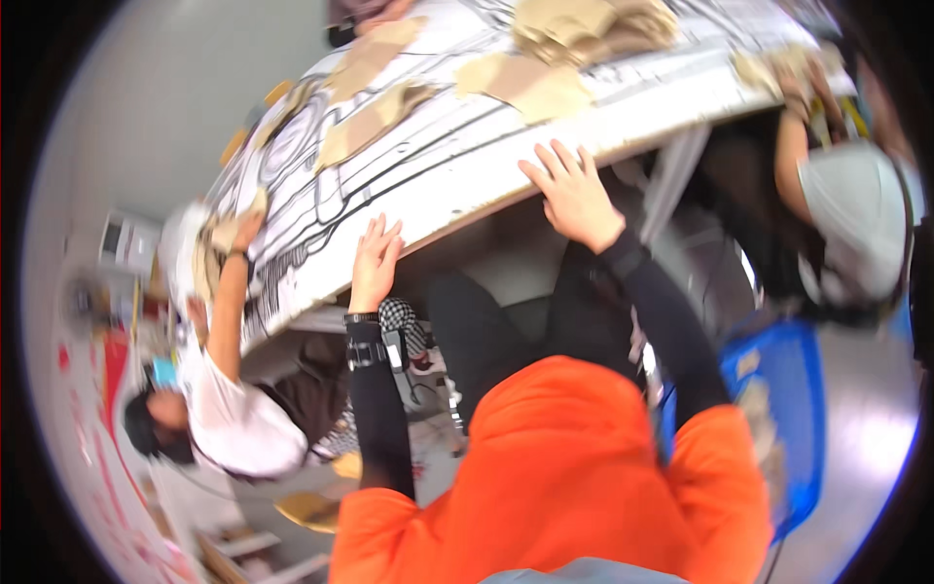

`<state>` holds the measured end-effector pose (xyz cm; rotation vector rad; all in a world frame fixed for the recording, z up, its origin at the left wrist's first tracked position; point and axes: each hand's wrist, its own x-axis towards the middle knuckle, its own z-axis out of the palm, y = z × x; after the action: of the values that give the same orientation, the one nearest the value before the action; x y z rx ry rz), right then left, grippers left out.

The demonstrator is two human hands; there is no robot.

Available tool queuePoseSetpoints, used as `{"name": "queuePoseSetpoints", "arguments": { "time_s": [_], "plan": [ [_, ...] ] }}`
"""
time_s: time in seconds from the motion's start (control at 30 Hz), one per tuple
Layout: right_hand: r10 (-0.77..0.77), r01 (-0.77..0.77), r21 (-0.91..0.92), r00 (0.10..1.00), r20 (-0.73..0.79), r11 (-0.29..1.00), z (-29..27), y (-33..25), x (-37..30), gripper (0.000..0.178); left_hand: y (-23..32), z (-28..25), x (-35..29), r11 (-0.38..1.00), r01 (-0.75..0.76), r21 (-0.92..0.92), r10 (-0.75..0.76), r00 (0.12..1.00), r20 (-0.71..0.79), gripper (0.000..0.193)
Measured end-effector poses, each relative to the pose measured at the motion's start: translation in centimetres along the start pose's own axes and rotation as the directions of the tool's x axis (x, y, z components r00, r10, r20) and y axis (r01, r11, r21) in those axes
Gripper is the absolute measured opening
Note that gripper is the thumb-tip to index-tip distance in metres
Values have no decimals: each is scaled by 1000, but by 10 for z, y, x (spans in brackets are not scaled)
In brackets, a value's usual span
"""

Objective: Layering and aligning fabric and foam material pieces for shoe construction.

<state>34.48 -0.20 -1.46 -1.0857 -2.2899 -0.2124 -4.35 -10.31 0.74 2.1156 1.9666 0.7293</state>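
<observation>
Both empty, fingers spread, our left hand [375, 263] and right hand [574, 198] rest at the near edge of the table [443, 200]; we'd best keep touch light, leaving the tan pieces [530, 88] just beyond uncreased

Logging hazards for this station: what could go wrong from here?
1. The tan piece lies just beyond the fingertips of the right hand; a forward slide might shift it.
2. The blue bin sits close by the person's right arm; a swing of that elbow might knock it.
</observation>
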Motion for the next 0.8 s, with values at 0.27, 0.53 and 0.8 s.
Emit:
{"name": "queuePoseSetpoints", "arguments": {
  "time_s": [0.27, 0.53, 0.8],
  "plan": [
    [83, -71, -43, 833, 546, 997, -51, 29, 61, 92, -2, -35, 12, 966, 86, 244, -69, 995, -78, 59],
    [282, -3, -482, 814, 507, 876, -17, -53, 43, 102, -13, -1, -15, 924, 220, 311, -130, 950, -286, 65],
    [63, 35, -82, 377, 924, 996, -37, -8, 174, 77, -42, -60, 85, 941, -99, 325, -11, 947, 321, 44]
  ]
}}
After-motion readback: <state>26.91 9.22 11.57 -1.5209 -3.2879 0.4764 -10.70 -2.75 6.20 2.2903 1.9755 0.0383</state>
